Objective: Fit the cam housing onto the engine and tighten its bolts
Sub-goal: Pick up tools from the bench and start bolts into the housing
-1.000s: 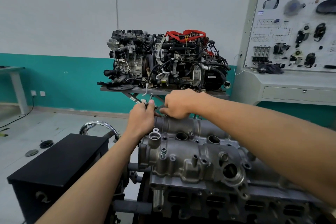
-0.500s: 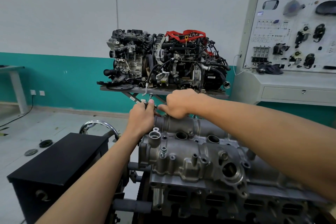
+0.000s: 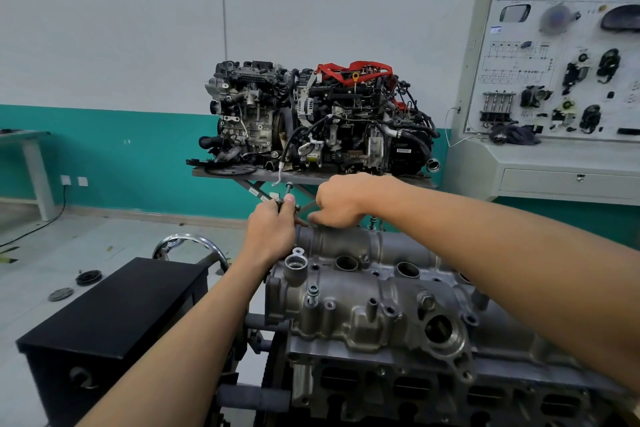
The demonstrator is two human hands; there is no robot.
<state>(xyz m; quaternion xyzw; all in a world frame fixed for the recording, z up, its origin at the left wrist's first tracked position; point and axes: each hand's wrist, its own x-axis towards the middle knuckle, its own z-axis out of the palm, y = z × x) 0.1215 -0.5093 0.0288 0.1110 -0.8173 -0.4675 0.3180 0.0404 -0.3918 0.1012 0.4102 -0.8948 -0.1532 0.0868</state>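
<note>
While both hands work at the far edge of the cam housing (image 3: pixel 363 295), the room behind them is crowded. Two display engines (image 3: pixel 311 118) sit side by side on a grey lift table (image 3: pixel 242 178) against the teal-and-white wall. A training panel (image 3: pixel 561 59) hung with car parts stands to the right. A black case (image 3: pixel 114 305) sits low on the left, just beside the engine stand, with a chrome ring (image 3: pixel 194 241) showing behind it. Two round dark discs (image 3: pixel 88 277) lie on the floor further left, and a white table (image 3: pixel 24 139) stands at the wall. The right forearm crosses over the right end of the housing and hides that part, and the left hand (image 3: pixel 270 229) covers its far left corner.

The cam housing lies on top of the engine (image 3: pixel 415 388) in the foreground, its round bores facing up. One flanged bolt (image 3: pixel 312 292) stands in a hole near its left end, nearer the camera than both hands and apart from them. The left hand is curled round a bunch of spare bolts (image 3: pixel 288 188), one poking up past the thumb, and sits at the housing's far left edge. The right hand (image 3: pixel 341 199) is just beside it, knuckles up, fingers curled with their tips down at the far rim. Whether they pinch anything cannot be told, as the fingers hide it.
</note>
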